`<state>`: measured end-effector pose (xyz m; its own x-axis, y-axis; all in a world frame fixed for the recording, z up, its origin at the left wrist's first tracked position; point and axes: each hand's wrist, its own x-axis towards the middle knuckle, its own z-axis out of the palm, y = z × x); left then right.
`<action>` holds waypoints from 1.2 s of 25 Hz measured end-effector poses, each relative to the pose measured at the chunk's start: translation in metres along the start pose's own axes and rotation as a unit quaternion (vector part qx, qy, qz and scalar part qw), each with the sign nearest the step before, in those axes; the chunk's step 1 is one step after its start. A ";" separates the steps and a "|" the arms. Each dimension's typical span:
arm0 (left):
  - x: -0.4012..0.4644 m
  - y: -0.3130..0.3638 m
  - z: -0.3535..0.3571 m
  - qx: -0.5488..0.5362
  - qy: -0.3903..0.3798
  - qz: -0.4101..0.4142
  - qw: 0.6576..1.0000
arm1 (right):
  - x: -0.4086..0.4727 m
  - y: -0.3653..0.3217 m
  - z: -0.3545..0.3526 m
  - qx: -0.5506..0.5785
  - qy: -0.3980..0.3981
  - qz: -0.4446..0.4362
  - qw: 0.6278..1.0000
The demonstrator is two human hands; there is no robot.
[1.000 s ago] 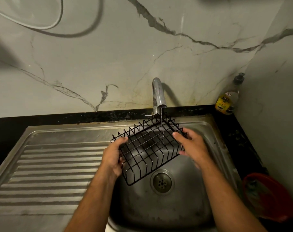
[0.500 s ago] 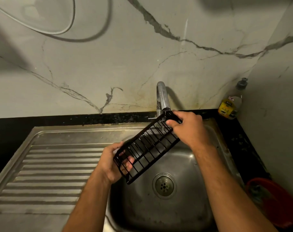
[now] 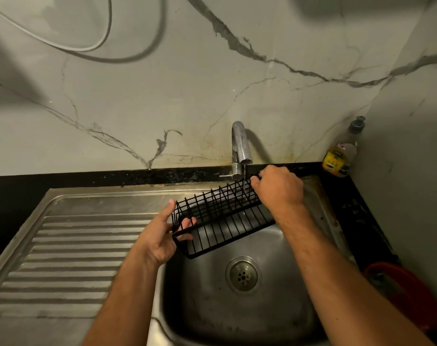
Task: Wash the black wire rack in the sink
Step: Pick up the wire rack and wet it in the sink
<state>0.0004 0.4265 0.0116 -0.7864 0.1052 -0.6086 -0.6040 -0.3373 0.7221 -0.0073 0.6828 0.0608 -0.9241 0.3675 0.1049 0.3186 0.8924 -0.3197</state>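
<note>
The black wire rack (image 3: 220, 218) hangs over the steel sink basin (image 3: 282, 310), tilted, its far end under the tap (image 3: 241, 146). A thin stream of water falls from the spout onto the rack's far end. My left hand (image 3: 160, 233) holds the near left end, thumb on the upper rim and fingers hooked through the wires. My right hand (image 3: 278, 187) grips the far right end from above, fingers curled over the rim.
The drain (image 3: 242, 275) sits in the basin below the rack. A ribbed steel draining board (image 3: 67, 258) lies to the left. A soap bottle (image 3: 341, 151) stands in the back right corner. A red tub (image 3: 407, 290) sits low at the right.
The rack has turned in my hands and now shows its open inside, its long side more level. My right hand stays at the far end under the tap.
</note>
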 end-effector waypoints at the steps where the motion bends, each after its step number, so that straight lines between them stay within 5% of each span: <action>1: 0.000 0.002 0.004 0.009 -0.004 0.000 1.000 | 0.001 0.005 0.003 0.008 -0.001 0.019 1.000; 20: 0.024 0.037 0.110 0.113 -0.057 -0.017 0.992 | -0.013 0.109 0.016 0.100 -0.049 0.207 0.972; 30: 0.034 0.032 0.036 0.068 -0.024 -0.029 0.997 | 0.008 0.046 0.007 0.044 -0.036 0.094 0.994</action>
<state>-0.0501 0.4531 0.0259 -0.7531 0.1668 -0.6364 -0.6579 -0.2001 0.7261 -0.0014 0.7246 0.0405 -0.8640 0.5026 -0.0305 0.4696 0.7825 -0.4088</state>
